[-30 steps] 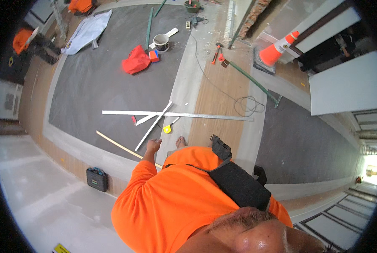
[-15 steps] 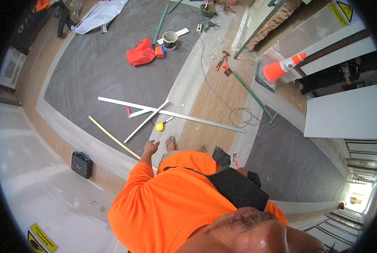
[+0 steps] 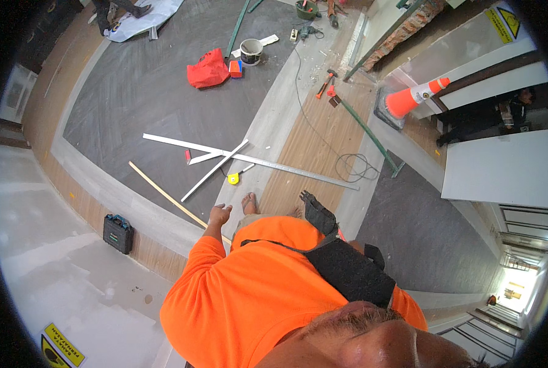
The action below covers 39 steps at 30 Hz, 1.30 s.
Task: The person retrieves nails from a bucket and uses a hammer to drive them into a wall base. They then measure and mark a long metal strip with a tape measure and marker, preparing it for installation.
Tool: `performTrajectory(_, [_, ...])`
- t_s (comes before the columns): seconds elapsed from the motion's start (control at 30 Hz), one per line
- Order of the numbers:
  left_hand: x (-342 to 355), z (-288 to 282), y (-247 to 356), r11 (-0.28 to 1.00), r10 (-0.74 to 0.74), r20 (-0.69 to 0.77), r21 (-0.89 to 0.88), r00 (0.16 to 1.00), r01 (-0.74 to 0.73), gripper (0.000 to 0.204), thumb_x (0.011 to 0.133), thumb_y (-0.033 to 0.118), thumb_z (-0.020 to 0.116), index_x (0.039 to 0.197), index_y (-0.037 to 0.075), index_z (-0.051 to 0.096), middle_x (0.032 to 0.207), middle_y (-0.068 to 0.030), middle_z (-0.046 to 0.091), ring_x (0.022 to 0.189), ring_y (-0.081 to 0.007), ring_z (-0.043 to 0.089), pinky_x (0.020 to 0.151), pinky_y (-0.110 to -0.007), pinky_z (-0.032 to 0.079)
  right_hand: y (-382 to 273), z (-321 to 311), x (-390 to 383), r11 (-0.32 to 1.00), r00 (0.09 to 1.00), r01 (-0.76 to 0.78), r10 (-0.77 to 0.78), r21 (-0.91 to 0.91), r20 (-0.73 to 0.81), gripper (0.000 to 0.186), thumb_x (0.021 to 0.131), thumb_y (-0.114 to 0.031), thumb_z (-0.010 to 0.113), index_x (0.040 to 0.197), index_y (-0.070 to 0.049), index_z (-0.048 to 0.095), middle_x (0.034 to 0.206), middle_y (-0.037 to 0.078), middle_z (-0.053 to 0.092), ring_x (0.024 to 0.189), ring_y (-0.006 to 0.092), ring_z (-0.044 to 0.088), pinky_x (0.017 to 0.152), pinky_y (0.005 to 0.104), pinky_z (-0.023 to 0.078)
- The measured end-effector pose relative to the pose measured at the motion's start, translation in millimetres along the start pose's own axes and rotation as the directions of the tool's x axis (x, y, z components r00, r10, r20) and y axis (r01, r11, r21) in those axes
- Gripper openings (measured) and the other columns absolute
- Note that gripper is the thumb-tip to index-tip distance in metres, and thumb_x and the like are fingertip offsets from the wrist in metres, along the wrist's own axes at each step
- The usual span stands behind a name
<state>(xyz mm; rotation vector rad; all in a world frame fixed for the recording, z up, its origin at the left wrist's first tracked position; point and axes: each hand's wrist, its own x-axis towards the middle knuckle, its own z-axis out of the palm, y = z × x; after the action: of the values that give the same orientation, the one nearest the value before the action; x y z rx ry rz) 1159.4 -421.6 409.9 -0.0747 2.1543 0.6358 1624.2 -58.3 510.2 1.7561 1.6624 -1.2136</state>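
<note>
My left hand point(image 3: 220, 214) hangs beside my left hip, fingers loosely apart and holding nothing. Below it on the floor lies a thin wooden strip point(image 3: 163, 187). Mostly hidden behind a black pouch point(image 3: 320, 213) and strap, my right hand point(image 3: 357, 246) is at my right side by a red tool point(image 3: 342, 235), of which just a sliver shows. Ahead of my feet, a long silver straightedge point(image 3: 286, 168) is crossed by a shorter pale strip point(image 3: 215, 170). A red-handled square point(image 3: 203, 157) touches them, and a yellow tape measure point(image 3: 233, 178) sits nearby.
Further off are a red bag point(image 3: 208, 69), a bucket point(image 3: 251, 52), a hammer point(image 3: 326, 84) and a green metal bar point(image 3: 364, 130). A cable point(image 3: 355, 168) coils on the floor. At right stands an orange cone point(image 3: 402, 103); a black toolcase point(image 3: 118, 233) is by the left wall.
The pouch has swung up and forward, and the red tool by my right hand is now mostly covered. A person at the far left has shifted; another shows more in the right doorway.
</note>
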Motion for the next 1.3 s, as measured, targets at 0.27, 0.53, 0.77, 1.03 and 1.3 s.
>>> performTrajectory(0.27, [6,-19,3,1.0,-0.003,0.029,0.017,1.0,0.003,0.06,0.085,0.047,0.066,0.126,0.003,0.061,0.125,-0.0231,0.06,0.119,-0.0339,0.057,0.101,-0.038,0.045,-10,12,-5,1.0,1.0,-0.003,0.003,0.003,0.016,0.03,0.085,-0.023,0.068,0.067,-0.001,0.059,0.054,0.005,0.054,0.044,0.0178,0.051,0.04,0.035,0.039])
performTrajectory(0.53, [12,-35,10,0.96,0.135,0.027,0.242,0.991,-0.137,0.063,0.084,0.049,0.065,0.126,0.002,0.06,0.125,-0.0242,0.059,0.119,-0.0353,0.057,0.101,-0.038,0.044,-7,19,3,0.999,0.997,-0.012,0.01,0.032,0.074,0.03,0.085,-0.022,0.068,0.065,-0.001,0.058,0.054,0.005,0.053,0.043,0.0176,0.05,0.039,0.0347,0.039])
performTrajectory(0.77, [-22,-41,19,0.979,0.074,0.119,0.181,0.99,-0.095,0.068,0.082,0.048,0.069,0.13,0.002,0.057,0.112,-0.0199,0.068,0.106,-0.0308,0.065,0.092,-0.036,0.05,-39,19,-21,0.996,0.998,0.034,-0.028,-0.087,0.063,0.038,0.083,-0.031,0.069,0.062,-0.003,0.054,0.053,0.005,0.052,0.044,0.0172,0.052,0.04,0.0351,0.039])
performTrajectory(1.03, [-90,-13,46,0.957,0.009,0.401,0.261,0.916,-0.124,0.077,0.072,0.042,0.074,0.135,0.004,0.052,0.101,-0.0202,0.071,0.094,-0.0276,0.069,0.085,-0.034,0.053,-104,41,-15,0.996,0.971,0.068,-0.053,-0.059,0.231,0.048,0.078,-0.042,0.075,0.06,-0.002,0.055,0.05,0.006,0.052,0.041,0.019,0.052,0.041,0.037,0.04])
performTrajectory(1.3, [-129,28,92,0.848,-0.036,0.405,0.496,0.913,-0.187,0.071,0.066,0.023,0.066,0.136,0.018,0.054,0.109,-0.0213,0.067,0.1,-0.0355,0.065,0.09,-0.04,0.051,-110,46,35,0.805,0.864,0.472,-0.341,-0.359,0.37,0.046,0.067,-0.028,0.079,0.099,0.001,0.062,0.093,0.024,0.067,0.091,0.0384,0.065,0.077,0.0452,0.051])
